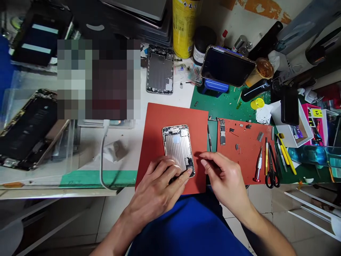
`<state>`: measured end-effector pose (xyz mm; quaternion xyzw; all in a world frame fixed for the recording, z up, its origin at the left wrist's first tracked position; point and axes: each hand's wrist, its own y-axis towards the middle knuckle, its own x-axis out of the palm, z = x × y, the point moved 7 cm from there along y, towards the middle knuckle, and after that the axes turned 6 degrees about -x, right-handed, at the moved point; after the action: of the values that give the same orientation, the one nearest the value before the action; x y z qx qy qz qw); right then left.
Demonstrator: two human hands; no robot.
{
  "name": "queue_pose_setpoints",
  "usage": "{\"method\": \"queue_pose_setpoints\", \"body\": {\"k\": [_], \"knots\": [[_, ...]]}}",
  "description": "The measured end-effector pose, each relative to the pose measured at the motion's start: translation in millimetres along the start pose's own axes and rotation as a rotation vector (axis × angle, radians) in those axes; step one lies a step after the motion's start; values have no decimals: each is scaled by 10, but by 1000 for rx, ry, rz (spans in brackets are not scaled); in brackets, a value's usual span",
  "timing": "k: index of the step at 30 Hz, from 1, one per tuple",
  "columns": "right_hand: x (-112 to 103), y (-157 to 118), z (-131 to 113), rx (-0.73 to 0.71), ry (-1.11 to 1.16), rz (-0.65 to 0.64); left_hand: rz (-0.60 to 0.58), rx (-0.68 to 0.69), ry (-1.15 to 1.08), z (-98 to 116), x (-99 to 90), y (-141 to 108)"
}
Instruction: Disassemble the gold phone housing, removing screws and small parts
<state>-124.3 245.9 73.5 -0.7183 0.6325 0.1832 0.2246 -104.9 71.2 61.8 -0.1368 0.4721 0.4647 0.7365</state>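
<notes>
A silver phone back housing point(174, 148), bare of its screen, lies on a red mat point(154, 121) in front of me. My left hand point(160, 183) rests over its lower part, fingers bent and pressing it down, with the index finger by a small black part point(189, 163) in the lower right corner. Just right of the housing, my right hand point(226, 174) hovers with thumb and index fingertips close together in a pinch. Whatever lies between those fingertips is too small to make out. A thin dark tool point(209, 138) lies beyond my right hand.
On the right-hand red mat point(247, 156) lie a logic board point(222, 132), small parts, a screwdriver point(259, 165) and scissors point(271, 174). A phone point(227, 65) leans on a blue stand point(215, 86). Another housing point(160, 69) and a white cable point(102, 156) are to the left.
</notes>
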Motion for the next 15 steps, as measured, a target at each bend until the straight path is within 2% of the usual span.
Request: {"method": "queue_pose_setpoints", "body": {"k": [8,12,15], "knots": [[-279,-370,91,137,-9,129,-10,9,6,-4,-19,7],[-466,-505,141,147,-117,236,6,3,27,-6,-10,2],[-516,-556,209,132,-199,297,25,-9,30,-13,-1,-15]]}}
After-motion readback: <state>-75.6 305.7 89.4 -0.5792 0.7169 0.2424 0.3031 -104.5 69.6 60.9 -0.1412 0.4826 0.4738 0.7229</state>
